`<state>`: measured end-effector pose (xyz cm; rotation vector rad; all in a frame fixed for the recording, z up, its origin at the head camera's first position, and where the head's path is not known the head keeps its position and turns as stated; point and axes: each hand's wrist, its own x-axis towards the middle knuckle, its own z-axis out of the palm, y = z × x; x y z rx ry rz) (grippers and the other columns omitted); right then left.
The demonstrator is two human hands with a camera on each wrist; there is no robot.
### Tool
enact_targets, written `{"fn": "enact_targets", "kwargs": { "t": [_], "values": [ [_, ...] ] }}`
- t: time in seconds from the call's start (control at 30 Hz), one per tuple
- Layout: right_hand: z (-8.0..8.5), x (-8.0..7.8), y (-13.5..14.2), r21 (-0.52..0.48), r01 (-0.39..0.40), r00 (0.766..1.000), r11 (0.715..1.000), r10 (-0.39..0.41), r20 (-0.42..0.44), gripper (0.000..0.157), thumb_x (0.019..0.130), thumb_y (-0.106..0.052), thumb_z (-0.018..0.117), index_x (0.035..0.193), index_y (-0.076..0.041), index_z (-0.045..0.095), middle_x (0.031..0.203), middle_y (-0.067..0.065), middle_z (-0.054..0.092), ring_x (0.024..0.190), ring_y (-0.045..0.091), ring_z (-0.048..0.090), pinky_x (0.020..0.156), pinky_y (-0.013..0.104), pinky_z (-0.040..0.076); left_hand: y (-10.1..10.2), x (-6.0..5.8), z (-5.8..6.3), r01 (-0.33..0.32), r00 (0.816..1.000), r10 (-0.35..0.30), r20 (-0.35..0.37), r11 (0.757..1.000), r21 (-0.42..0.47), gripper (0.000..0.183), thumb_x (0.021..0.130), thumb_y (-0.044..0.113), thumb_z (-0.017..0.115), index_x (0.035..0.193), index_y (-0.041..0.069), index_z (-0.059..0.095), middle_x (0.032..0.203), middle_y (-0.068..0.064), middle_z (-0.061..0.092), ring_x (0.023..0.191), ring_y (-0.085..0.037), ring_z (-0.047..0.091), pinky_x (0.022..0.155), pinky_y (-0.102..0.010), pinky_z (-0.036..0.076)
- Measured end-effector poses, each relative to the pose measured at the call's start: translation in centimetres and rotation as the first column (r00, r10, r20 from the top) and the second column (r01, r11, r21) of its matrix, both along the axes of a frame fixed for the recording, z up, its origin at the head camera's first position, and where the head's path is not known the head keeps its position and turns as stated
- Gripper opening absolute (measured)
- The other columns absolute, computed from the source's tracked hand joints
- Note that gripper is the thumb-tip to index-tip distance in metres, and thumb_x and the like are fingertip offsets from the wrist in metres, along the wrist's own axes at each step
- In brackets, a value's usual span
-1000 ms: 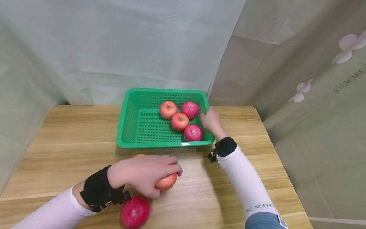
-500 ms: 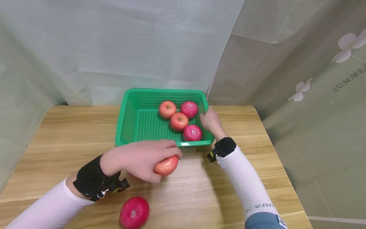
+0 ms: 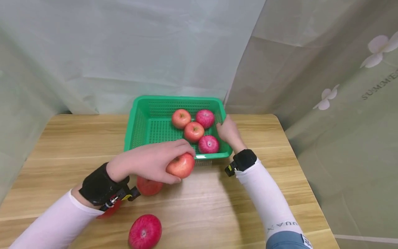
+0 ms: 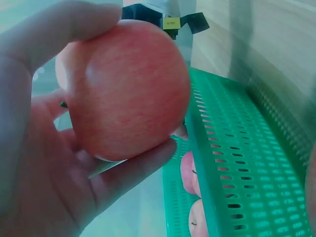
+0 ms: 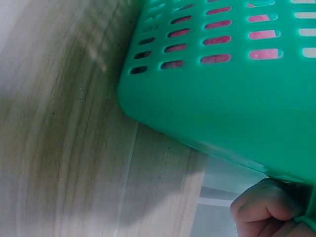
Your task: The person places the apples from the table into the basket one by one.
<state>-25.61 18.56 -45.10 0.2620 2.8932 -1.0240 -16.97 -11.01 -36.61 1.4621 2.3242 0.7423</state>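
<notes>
A red-orange apple (image 3: 181, 166) is held in my left hand (image 3: 149, 160), just in front of the near rim of the green plastic basket (image 3: 180, 98). In the left wrist view, thumb and fingers curl round this apple (image 4: 131, 91), off the table. My right hand (image 3: 229, 131) grips the basket's right rim; the right wrist view shows its curled fingers (image 5: 264, 205) at the edge. Several apples (image 3: 194, 131) lie in the basket's right half, some orange-red, others dark pink.
Below my left forearm an orange-red apple (image 3: 149, 186) sits on the wooden table (image 3: 248, 207). Another red apple (image 3: 112, 208) is partly hidden by the wrist strap. A dark pink apple (image 3: 145, 231) lies near the front. Pale curtains (image 3: 140, 52) hang behind the table.
My left hand has lifted the apple up and away from me, from the table to the basket's near rim. Apples under that arm have come into view. The right hand stays on the rim.
</notes>
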Motion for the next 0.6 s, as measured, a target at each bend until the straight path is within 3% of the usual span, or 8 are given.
{"fn": "enact_targets", "kwargs": {
  "t": [0.1, 0.27, 0.37, 0.5, 0.6],
  "values": [
    [0.0, 0.0, 0.0, 0.001, -0.002, 1.0, 1.0, 0.002, 0.001, 0.055, 0.109, -0.022, 0.05, 0.152, 0.011, 0.037, 0.132, 0.031, 0.061, 0.12, 0.042, 0.064, 0.094, 0.056, 0.059, 0.0, -0.5, 0.0, -0.043, 0.999, 0.043, -0.007, 0.998, 0.041, 0.058, 0.083, 0.032, 0.089, 0.131, 0.028, 0.057, 0.127, 0.014, 0.055, 0.109, -0.005, 0.057, 0.089, -0.031, 0.057],
    [-0.2, 0.0, 0.1, 0.005, -0.003, 1.0, 1.0, 0.003, 0.018, 0.057, 0.11, -0.023, 0.05, 0.154, 0.011, 0.035, 0.132, 0.032, 0.061, 0.12, 0.043, 0.064, 0.093, 0.056, 0.059, 0.0, -1.2, -0.2, -0.163, 0.984, 0.168, -0.053, 0.983, 0.081, 0.065, 0.082, 0.035, 0.09, 0.136, 0.024, 0.056, 0.127, 0.01, 0.057, 0.109, -0.008, 0.058, 0.086, -0.032, 0.058],
    [-0.3, 0.0, 0.2, 0.007, 0.001, 1.0, 1.0, -0.001, 0.02, 0.059, 0.11, -0.024, 0.049, 0.155, 0.011, 0.033, 0.133, 0.033, 0.06, 0.12, 0.043, 0.064, 0.093, 0.056, 0.059, 0.4, -1.8, -0.4, -0.242, 0.965, 0.25, -0.08, 0.966, 0.091, 0.068, 0.082, 0.038, 0.09, 0.138, 0.022, 0.055, 0.127, 0.005, 0.058, 0.109, -0.012, 0.059, 0.087, -0.035, 0.058],
    [-0.2, -0.2, 0.2, 0.008, 0.007, 1.0, 1.0, -0.007, 0.01, 0.059, 0.11, -0.024, 0.049, 0.155, 0.011, 0.034, 0.133, 0.033, 0.06, 0.121, 0.043, 0.064, 0.093, 0.056, 0.059, 0.9, -2.8, -0.8, -0.36, 0.926, 0.367, -0.094, 0.929, 0.081, 0.07, 0.082, 0.044, 0.09, 0.138, 0.015, 0.057, 0.123, -0.002, 0.06, 0.106, -0.019, 0.061, 0.087, -0.041, 0.058],
    [-0.2, -0.2, 0.2, 0.01, 0.004, 1.0, 1.0, -0.004, 0.011, 0.058, 0.11, -0.025, 0.049, 0.153, 0.011, 0.035, 0.133, 0.032, 0.061, 0.12, 0.043, 0.064, 0.093, 0.055, 0.059, 1.4, -3.4, -1.3, -0.408, 0.908, 0.411, -0.084, 0.911, 0.051, 0.075, 0.082, 0.048, 0.09, 0.139, 0.011, 0.057, 0.123, -0.005, 0.061, 0.107, -0.023, 0.061, 0.088, -0.044, 0.057]
  ]
}}
